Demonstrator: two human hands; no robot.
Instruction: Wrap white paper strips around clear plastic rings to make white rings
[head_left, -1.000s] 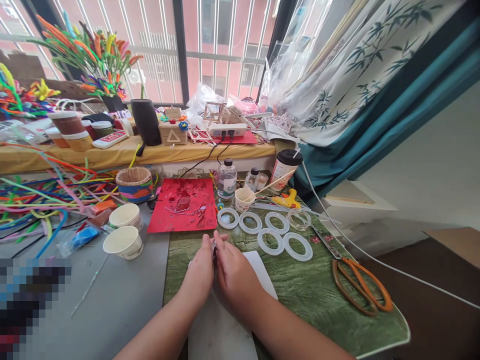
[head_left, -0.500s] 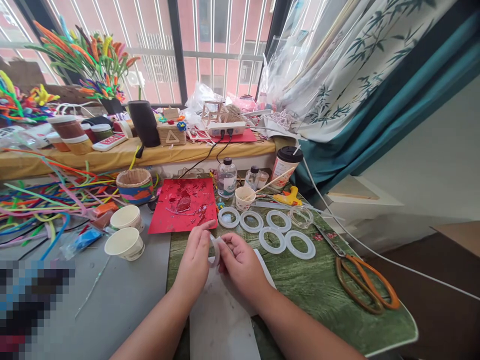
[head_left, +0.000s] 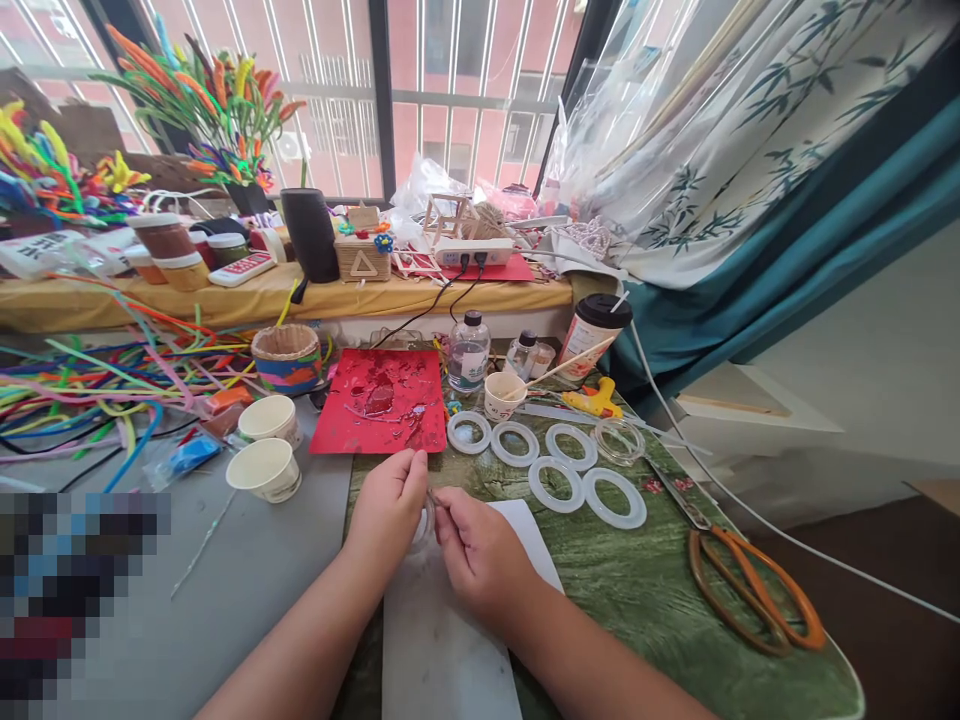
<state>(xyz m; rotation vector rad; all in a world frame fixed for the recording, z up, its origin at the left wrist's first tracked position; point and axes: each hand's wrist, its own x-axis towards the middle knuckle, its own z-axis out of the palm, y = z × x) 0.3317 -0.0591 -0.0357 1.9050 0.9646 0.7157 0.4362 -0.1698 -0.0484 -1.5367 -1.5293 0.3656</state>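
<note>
Green tabletop [head_left: 622, 590], left hand [head_left: 388, 508] curled round translucent ring [head_left: 424, 532], right hand [head_left: 484, 550] pinching its edge

I could slide the right hand [head_left: 484, 550] sideways over the green desk [head_left: 637, 605], between the white rings [head_left: 615, 521] and the scissors [head_left: 700, 521], but ahead the rings, small cup [head_left: 501, 401] and its stick [head_left: 577, 359], whose height I can't quite judge, obstruct me, while paper cups [head_left: 264, 472] flank the left hand [head_left: 384, 508].

One head-worn camera peers forward and down, close above the table [head_left: 637, 610]. The window [head_left: 472, 110] stands at twelve o'clock.
</note>
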